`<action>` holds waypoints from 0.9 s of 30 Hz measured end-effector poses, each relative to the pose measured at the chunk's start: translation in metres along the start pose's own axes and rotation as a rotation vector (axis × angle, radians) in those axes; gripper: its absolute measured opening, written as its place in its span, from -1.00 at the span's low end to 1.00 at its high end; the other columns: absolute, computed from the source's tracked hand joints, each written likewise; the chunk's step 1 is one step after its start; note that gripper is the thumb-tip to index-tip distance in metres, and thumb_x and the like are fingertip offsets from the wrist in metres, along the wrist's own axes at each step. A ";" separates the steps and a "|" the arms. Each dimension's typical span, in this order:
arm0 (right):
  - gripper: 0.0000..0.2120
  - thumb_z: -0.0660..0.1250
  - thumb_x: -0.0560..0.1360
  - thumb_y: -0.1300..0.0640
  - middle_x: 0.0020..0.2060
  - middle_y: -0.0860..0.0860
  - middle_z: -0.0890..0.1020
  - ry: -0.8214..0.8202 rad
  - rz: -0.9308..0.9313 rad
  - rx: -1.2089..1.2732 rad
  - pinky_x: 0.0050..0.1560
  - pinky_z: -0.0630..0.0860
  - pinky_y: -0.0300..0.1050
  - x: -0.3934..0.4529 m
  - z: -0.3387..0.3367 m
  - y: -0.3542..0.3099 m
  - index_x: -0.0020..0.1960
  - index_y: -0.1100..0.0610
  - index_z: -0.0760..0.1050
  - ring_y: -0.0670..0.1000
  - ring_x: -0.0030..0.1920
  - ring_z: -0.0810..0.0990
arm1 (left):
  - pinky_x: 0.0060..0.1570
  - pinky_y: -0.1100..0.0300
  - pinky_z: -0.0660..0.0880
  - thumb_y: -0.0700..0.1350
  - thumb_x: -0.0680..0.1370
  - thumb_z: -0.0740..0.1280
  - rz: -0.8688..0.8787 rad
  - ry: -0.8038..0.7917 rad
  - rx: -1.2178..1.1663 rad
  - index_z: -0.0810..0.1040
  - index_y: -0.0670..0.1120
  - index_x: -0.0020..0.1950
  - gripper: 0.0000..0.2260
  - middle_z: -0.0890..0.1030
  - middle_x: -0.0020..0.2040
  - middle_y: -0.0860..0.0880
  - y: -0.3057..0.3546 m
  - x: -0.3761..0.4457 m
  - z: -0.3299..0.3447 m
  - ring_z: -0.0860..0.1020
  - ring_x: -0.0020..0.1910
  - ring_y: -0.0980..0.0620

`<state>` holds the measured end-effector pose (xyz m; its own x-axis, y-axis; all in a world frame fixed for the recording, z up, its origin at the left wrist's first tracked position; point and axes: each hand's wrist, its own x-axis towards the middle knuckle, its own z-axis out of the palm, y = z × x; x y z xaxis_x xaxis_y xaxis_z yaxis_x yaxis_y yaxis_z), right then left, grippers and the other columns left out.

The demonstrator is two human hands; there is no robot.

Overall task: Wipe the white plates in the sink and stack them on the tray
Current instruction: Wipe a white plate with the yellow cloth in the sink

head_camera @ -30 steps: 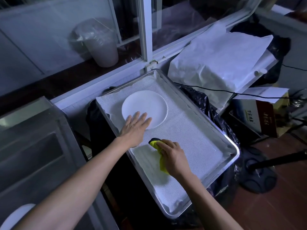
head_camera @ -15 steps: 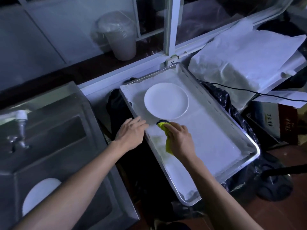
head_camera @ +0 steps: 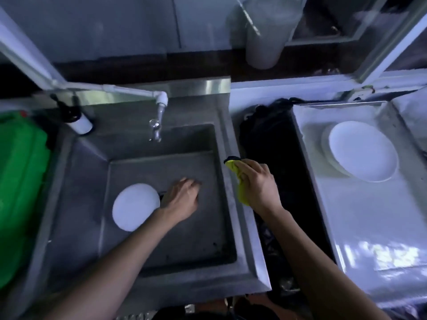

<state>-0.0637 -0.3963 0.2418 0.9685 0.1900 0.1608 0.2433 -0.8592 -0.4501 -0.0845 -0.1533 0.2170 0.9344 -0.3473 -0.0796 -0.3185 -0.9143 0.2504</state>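
A white plate (head_camera: 135,206) lies on the floor of the steel sink (head_camera: 189,236), at its left side. My left hand (head_camera: 181,198) hangs inside the sink just right of that plate, fingers loosely curled, holding nothing. My right hand (head_camera: 256,182) grips a yellow cloth (head_camera: 239,181) above the sink's right rim. On the metal tray (head_camera: 369,227) at the right, lined with white cloth, white plates (head_camera: 362,151) sit stacked near the far end.
A tap (head_camera: 158,116) juts over the sink's back. A dark bottle (head_camera: 76,118) lies at the back left, beside a green container (head_camera: 20,181). A black bag (head_camera: 272,139) fills the gap between sink and tray. A window frame runs behind.
My view has swung left from the tray to the sink. My left hand left the tray's edge and dropped into the sink beside the plate. My right hand carried the cloth to the sink's rim.
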 end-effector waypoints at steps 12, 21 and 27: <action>-0.49 0.00 0.50 0.07 0.23 -0.11 0.59 -0.341 -0.127 0.039 0.00 0.56 0.15 0.021 0.159 -0.179 0.34 -0.16 0.53 0.19 0.04 0.52 | 0.29 -0.03 0.42 -0.12 0.63 0.22 -0.518 -0.242 -0.168 0.33 -0.04 0.56 -0.53 0.41 0.49 -0.02 -0.202 -0.131 0.043 0.36 0.45 -0.09; -0.53 0.07 0.53 0.11 0.29 -0.11 0.57 -0.503 -0.169 0.042 0.04 0.54 0.10 0.046 0.243 -0.221 0.33 -0.17 0.53 0.18 0.11 0.49 | 0.41 -0.08 0.39 -0.07 0.65 0.24 -0.824 -0.183 -0.487 0.27 -0.06 0.60 -0.50 0.40 0.53 -0.06 -0.272 -0.154 0.096 0.36 0.49 -0.10; -0.53 0.22 0.56 0.25 0.31 -0.07 0.57 -0.582 -0.191 0.070 0.15 0.53 0.14 0.062 0.294 -0.223 0.34 -0.17 0.55 0.21 0.17 0.49 | 0.43 0.03 0.33 -0.10 0.64 0.25 -1.031 -0.101 -0.670 0.26 -0.10 0.61 -0.48 0.38 0.55 -0.10 -0.297 -0.147 0.130 0.37 0.50 -0.10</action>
<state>-0.0425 -0.0528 0.0936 0.7726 0.5825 -0.2527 0.3990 -0.7549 -0.5205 -0.1481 0.1420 0.0286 0.6742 0.4311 -0.5997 0.7326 -0.4934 0.4689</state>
